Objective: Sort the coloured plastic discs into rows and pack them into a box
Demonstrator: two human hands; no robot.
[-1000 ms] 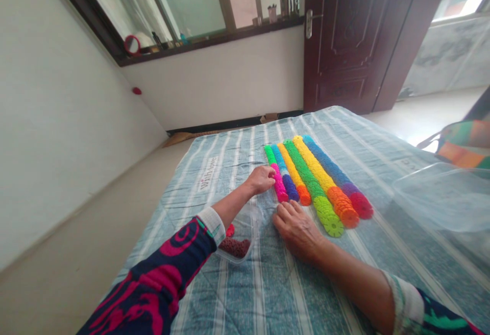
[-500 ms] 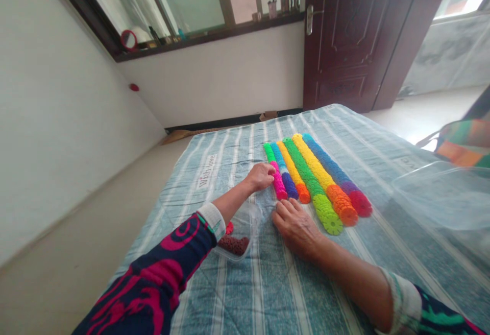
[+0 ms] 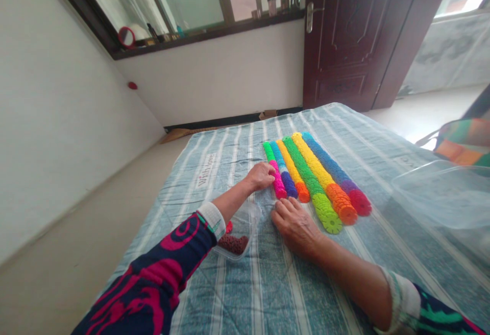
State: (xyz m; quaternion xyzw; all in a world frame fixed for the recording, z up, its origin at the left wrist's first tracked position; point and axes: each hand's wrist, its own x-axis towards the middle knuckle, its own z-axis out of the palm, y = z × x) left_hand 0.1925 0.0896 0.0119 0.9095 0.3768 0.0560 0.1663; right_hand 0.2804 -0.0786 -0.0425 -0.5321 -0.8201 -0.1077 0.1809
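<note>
Thin notched plastic discs, the snowflake kind, stand packed in several coloured rows on the bed. My left hand is closed, its bent fingertips on the pink discs of the leftmost row, whose far part is green. At the near ends of the pink and dark blue rows rests my right hand, palm down. Its fingers are curled close together, and whatever lies under them is hidden. A clear plastic box with brown discs and a few red ones sits below my left forearm, partly covered by it.
Green, yellow-orange and blue-to-red rows lie further right. Another clear container stands at the right, with a checked cloth item behind it. The striped bedspread is wrinkled. Beyond the bed are a wall and a dark red door.
Both hands stay in nearly the same place beside the rows. The whole view has shifted very slightly.
</note>
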